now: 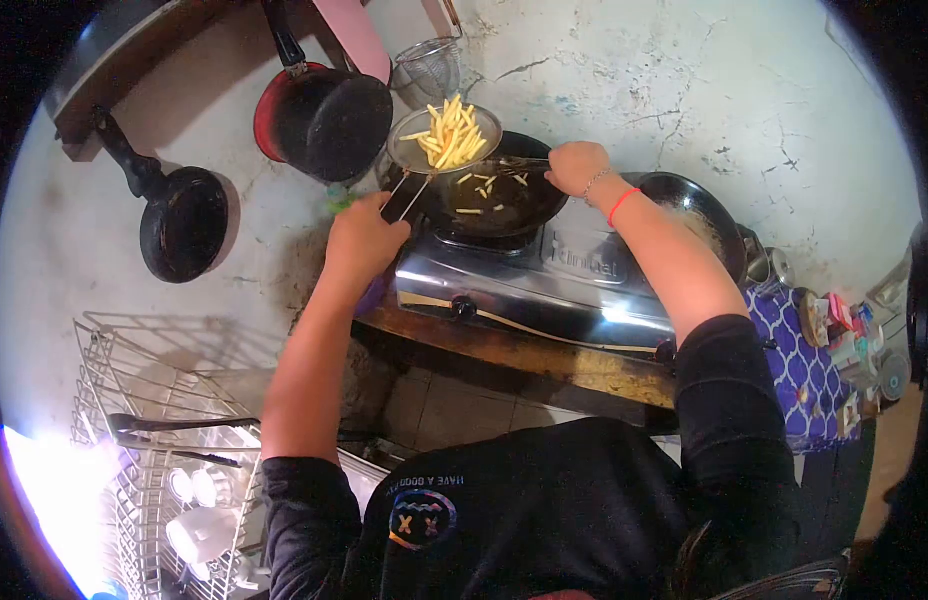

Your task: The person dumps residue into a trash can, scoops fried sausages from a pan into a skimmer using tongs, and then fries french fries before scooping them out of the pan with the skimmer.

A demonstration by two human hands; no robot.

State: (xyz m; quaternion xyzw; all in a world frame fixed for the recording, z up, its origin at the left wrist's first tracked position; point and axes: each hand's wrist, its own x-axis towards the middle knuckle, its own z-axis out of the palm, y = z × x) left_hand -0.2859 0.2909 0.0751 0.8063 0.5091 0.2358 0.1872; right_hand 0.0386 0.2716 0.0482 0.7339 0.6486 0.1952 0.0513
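Observation:
My left hand (362,243) is closed round the handle of a round mesh strainer (409,154), held level over the left rim of a dark wok (514,222). A heap of pale yellow French fries (452,135) lies in the strainer. Several loose fries (469,211) are down in the wok, which stands on the left burner of a silver gas stove (524,285). My right hand (578,168) grips a metal spatula (524,161) by its handle, with the head reaching left over the wok near the strainer. Its exact shape is hard to make out.
Another dark pan (699,205) sits on the right burner. On the wall hang a small black frying pan (184,225), a red and black saucepan (324,120) and another strainer (429,68). A wire dish rack (164,390) stands lower left; a purple patterned cloth (799,370) covers a surface at right.

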